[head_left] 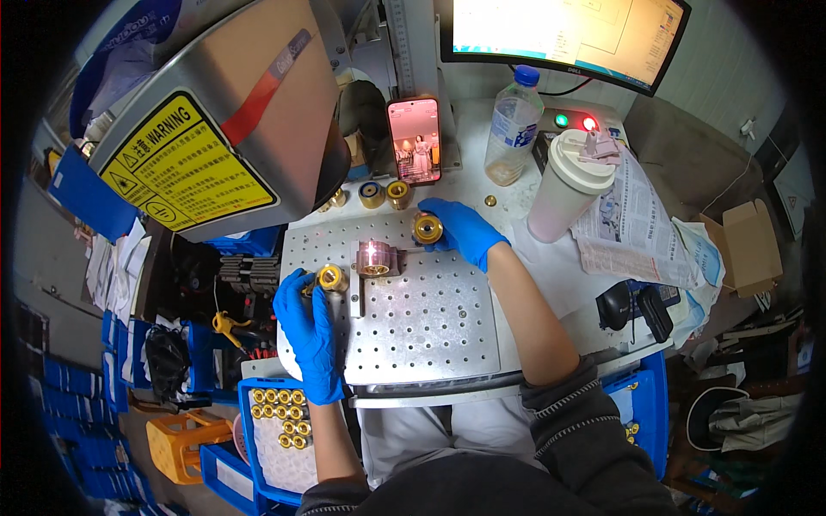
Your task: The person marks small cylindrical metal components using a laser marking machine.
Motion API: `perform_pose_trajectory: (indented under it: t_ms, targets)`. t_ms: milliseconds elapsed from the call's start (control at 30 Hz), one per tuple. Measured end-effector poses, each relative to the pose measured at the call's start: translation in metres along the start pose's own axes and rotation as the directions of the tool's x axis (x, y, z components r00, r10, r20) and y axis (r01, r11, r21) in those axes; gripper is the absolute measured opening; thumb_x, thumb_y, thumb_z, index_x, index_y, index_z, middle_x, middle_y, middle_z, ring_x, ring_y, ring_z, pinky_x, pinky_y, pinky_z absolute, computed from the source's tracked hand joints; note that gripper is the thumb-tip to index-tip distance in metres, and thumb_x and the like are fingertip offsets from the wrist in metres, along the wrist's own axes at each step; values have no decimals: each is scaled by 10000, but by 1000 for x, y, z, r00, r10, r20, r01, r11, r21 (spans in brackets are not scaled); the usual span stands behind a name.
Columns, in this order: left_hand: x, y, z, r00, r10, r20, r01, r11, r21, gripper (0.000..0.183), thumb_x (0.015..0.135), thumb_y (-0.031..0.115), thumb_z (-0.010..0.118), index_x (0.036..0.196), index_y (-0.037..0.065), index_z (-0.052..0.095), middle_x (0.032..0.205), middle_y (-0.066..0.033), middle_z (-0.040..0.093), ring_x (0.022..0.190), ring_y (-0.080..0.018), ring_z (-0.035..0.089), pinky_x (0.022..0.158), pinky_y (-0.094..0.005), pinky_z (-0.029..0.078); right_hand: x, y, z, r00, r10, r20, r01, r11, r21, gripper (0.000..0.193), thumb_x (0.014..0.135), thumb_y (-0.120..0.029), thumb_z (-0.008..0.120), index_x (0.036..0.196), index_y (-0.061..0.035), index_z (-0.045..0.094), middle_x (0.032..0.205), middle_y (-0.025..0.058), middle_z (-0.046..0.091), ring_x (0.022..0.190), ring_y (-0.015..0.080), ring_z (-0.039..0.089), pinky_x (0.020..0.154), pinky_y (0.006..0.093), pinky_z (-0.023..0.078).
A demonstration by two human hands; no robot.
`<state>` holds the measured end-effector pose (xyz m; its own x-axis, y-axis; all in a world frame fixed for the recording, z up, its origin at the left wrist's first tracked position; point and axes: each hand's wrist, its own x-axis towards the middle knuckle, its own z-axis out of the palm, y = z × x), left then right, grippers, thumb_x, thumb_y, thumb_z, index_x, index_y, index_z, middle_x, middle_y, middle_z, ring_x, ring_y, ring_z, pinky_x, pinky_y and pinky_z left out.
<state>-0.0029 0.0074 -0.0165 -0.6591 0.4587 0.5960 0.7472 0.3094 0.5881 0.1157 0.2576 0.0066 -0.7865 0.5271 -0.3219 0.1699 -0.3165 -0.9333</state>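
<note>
My left hand (308, 337), in a blue glove, is closed on a brass fitting (331, 277) at the left edge of the perforated metal plate (430, 331). Another brass fitting (427, 228) is gripped by my right hand (465, 232), also gloved in blue, above the far right part of the plate. Between the hands, a shiny cylindrical metal piece (376, 260) sits by a small metal stop bar (356, 292), with a bright pinkish light on it. Behind the plate stand two more brass fittings (397, 194) side by side.
A large machine head (224, 112) with a yellow label looms at the left. Behind are a propped phone (415, 142), a plastic bottle (514, 129) and a lidded cup (568, 185). A monitor (568, 39) stands at the back. Blue trays (249, 430) of brass fittings flank my lap.
</note>
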Motion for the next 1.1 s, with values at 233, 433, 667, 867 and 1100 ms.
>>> perform_pose_trajectory:
  t_ms: [233,433,667,867,1100]
  targets:
    - [0,1,-1,1000,6,8,-6,1000,11,252,868,84,587,1109,15,563,1196,-171,545,1112,-325,506,968,-395,386,0,0,1,1000,17,-13,-17,1000,13,308,957,-299,439,1137,-90,575,1017,117,634,809,193,660,652,274,558]
    - [0,1,-1,1000,9,7,-9,1000,10,253,866,78,587,1110,16,564,1193,-171,546,1114,-325,504,971,-396,381,-3,-4,3,999,47,-20,-46,999,15,314,953,-319,446,1128,-94,579,963,109,643,708,180,656,591,251,530]
    - [0,1,-1,1000,6,1,-6,1000,-2,254,862,65,586,1109,12,564,1196,-173,539,1118,-326,501,976,-394,379,1,-1,1,999,38,-7,-38,999,14,307,957,-299,436,1137,-92,573,975,109,640,711,180,654,594,253,527]
    - [3,2,-1,1000,22,10,-22,1000,-6,309,853,97,607,1145,18,544,1232,-175,514,1145,-331,479,985,-398,371,4,-1,0,999,51,14,-51,998,-22,305,961,-295,422,1153,-113,573,993,106,641,750,182,657,624,260,532]
    - [50,29,-1,880,322,350,-366,928,69,638,742,315,711,1284,57,495,1254,-148,511,1143,-353,463,995,-436,354,11,3,24,971,-174,-162,197,971,138,415,940,-347,501,1234,-59,547,1074,78,632,900,153,639,628,259,525]
